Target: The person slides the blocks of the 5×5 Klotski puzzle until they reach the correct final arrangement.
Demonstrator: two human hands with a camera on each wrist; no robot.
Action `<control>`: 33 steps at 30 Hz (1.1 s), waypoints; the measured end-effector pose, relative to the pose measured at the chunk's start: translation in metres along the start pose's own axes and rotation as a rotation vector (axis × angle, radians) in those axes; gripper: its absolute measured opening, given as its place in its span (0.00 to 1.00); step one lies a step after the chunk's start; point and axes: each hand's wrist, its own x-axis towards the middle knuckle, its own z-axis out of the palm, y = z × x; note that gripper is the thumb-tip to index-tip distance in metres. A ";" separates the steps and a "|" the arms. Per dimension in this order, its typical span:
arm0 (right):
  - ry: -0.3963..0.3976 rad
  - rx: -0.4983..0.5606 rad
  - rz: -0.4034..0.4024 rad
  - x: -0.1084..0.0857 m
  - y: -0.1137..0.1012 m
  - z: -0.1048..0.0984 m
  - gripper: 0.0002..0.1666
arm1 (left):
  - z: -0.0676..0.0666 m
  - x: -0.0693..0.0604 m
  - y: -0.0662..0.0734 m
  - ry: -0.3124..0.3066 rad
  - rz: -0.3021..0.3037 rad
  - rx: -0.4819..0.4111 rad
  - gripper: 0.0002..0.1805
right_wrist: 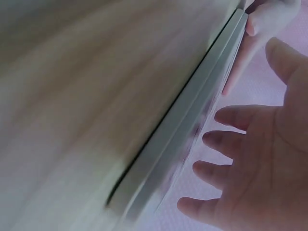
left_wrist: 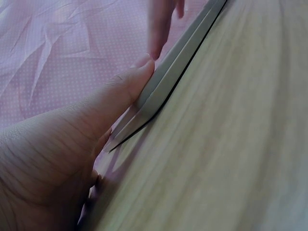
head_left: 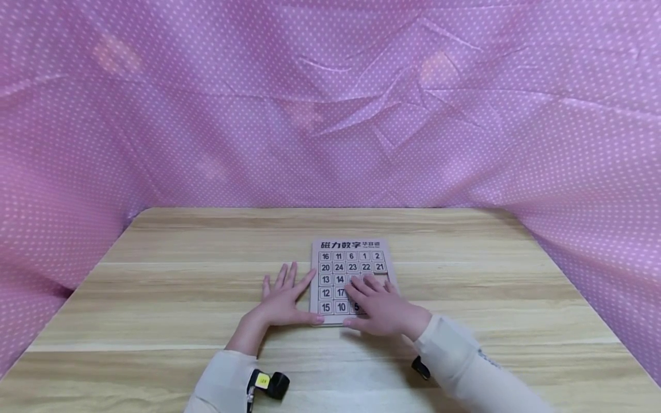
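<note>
A flat number-tile board (head_left: pixel 315 287) lies on the table, its printed title along the far edge and rows of numbered tiles below. The left hand (head_left: pixel 283 303) is at its left side, fingers spread, the thumb resting on the near left corner; in the left wrist view the left hand's thumb (left_wrist: pixel 120 91) touches the board's edge (left_wrist: pixel 163 89). Over the lower right tiles hovers or rests the right hand (head_left: pixel 384 310), fingers spread, hiding several tiles. The right wrist view shows the right hand (right_wrist: pixel 260 159) with extended fingers beside the board (right_wrist: pixel 178 130). A gap shows at the right of the third row.
The wooden table (head_left: pixel 181 246) extends around the board on every side. A pink dotted cloth (head_left: pixel 330 115) hangs behind it and at both sides. Each wrist carries a small black camera, such as the left wrist camera (head_left: pixel 277 385).
</note>
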 end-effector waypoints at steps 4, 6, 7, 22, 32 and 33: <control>-0.013 -0.005 -0.013 0.019 -0.011 0.003 0.46 | 0.000 0.000 -0.001 -0.004 0.007 0.003 0.57; -0.016 -0.017 -0.013 0.026 -0.014 0.005 0.48 | 0.000 0.000 -0.001 -0.004 0.014 0.004 0.57; -0.018 -0.021 -0.013 0.029 -0.016 0.006 0.48 | 0.000 0.000 -0.001 -0.003 0.020 0.004 0.56; -0.042 -0.012 -0.013 0.030 -0.014 0.003 0.45 | -0.001 0.000 -0.002 -0.002 0.012 0.008 0.57; -0.037 -0.006 -0.002 0.019 -0.001 0.005 0.43 | 0.001 -0.002 0.002 -0.003 -0.006 0.010 0.57; -0.037 -0.005 0.000 0.018 0.000 0.004 0.43 | 0.002 -0.002 0.002 -0.002 -0.008 0.010 0.57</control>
